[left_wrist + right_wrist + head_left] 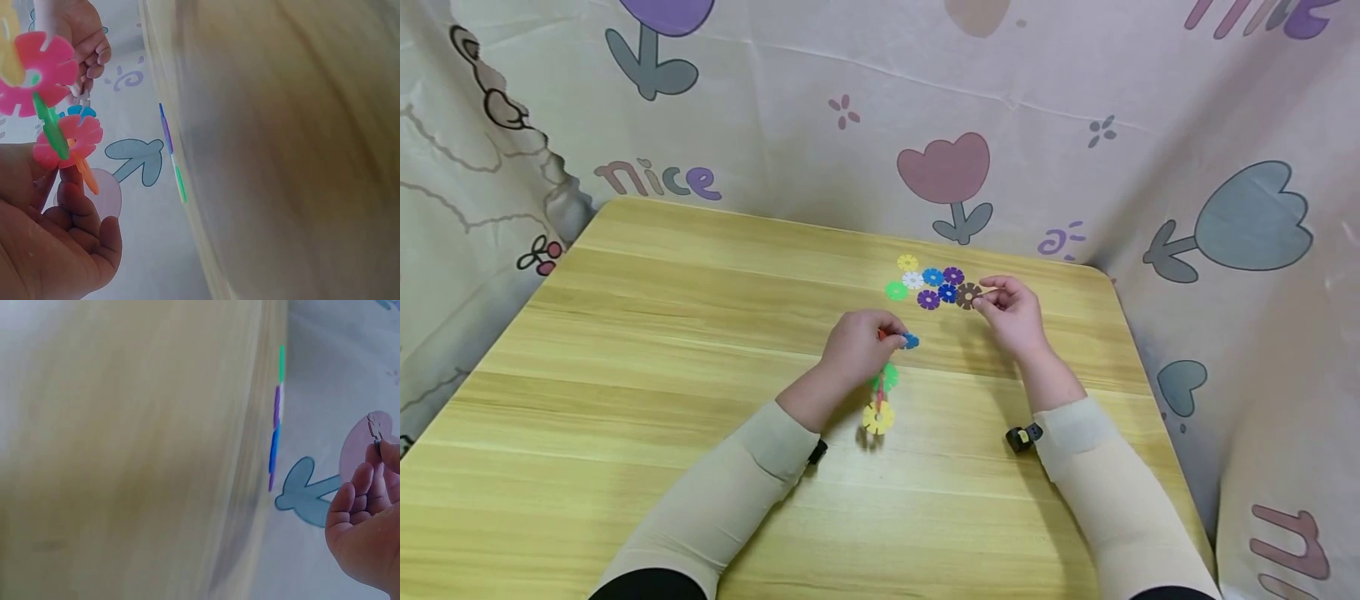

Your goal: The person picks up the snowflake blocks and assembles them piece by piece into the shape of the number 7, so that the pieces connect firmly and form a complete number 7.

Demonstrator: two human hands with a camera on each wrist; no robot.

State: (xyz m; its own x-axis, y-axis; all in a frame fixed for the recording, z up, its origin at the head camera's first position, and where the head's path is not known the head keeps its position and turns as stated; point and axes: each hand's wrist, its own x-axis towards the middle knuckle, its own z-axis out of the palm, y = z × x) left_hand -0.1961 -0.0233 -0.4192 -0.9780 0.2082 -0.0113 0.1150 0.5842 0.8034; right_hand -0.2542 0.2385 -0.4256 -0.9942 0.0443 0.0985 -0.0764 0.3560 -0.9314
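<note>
My left hand [859,348] pinches a chain of joined notched flower discs over the middle of the table. Its blue disc [910,342] points right, and its yellow disc [877,418] hangs at the near end. Between these, the left wrist view shows an upper pink disc [56,56], a green disc [49,125], a lower pink disc [81,134] and an orange disc [87,175]. Farther off to the right, my right hand [1017,321] holds a brown notched disc [967,296] by its edge between thumb and finger. The brown disc overlaps the loose pieces in the head view.
Several loose discs lie near the table's back edge, among them a light green disc [897,291], a white disc [913,280] and a purple disc [928,299]. The wooden table [647,333] reaches back to a printed curtain [790,125], which also hangs along both sides.
</note>
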